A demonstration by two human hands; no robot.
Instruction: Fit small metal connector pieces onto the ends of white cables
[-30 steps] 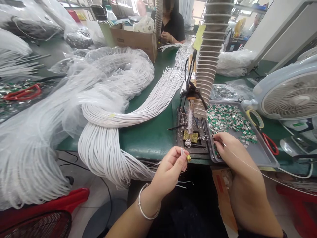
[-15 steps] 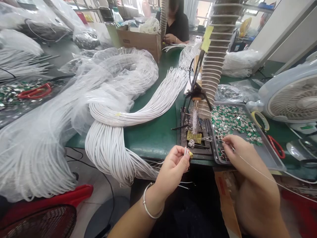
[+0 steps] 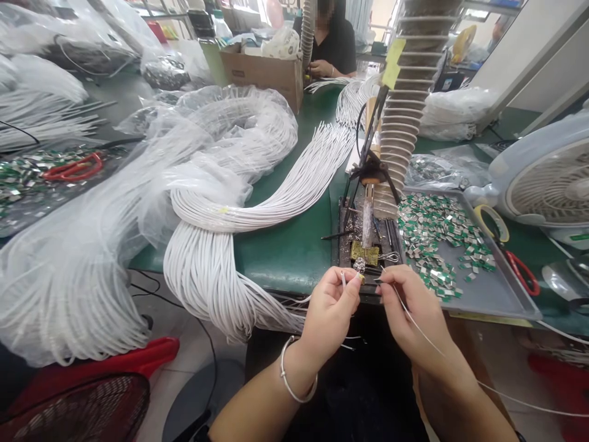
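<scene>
Both hands (image 3: 370, 313) close together, thumbs and fingertips pinched, forearms angled inward.

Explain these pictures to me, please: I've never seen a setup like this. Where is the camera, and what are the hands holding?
There is no robot here: these are a person's two bare hands, seen by a camera worn on the head, looking forward and down.

The left hand pinches a white cable end, with something small and yellow at the fingertips. The right hand holds a thin white wire; the small dark piece at its fingertips is too small to identify.

Just beyond the hands stands what looks like a soldering iron. On the green table lie bundled white cables to the left and, to the right, a gray tray of small green-and-silver parts. A fan stands at far right. Another person sits across the table.
</scene>
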